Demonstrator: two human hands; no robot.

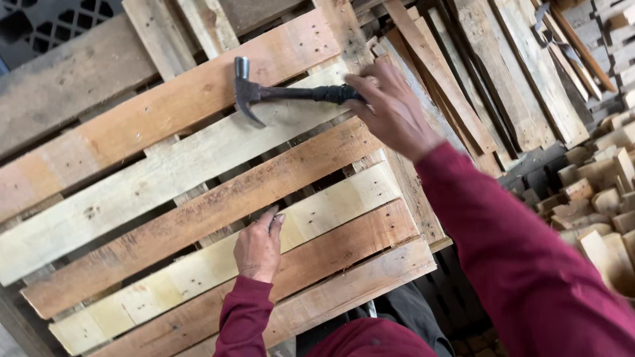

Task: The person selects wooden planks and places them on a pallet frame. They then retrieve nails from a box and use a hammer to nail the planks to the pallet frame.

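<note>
A wooden pallet (165, 165) of pale and reddish slats fills the left and middle of the view. My right hand (390, 106) grips the handle of a dark claw hammer (264, 94), whose head is raised above the upper slats. My left hand (259, 246) rests on a pale slat near the front, fingertips pinched at the edge of a gap. Whether a nail is between the fingers is too small to tell. Both arms wear dark red sleeves.
Loose boards (489, 73) lean in a stack at the upper right. A heap of small wooden blocks (598, 192) lies at the right edge. A dark plastic lattice (46, 20) shows at the top left.
</note>
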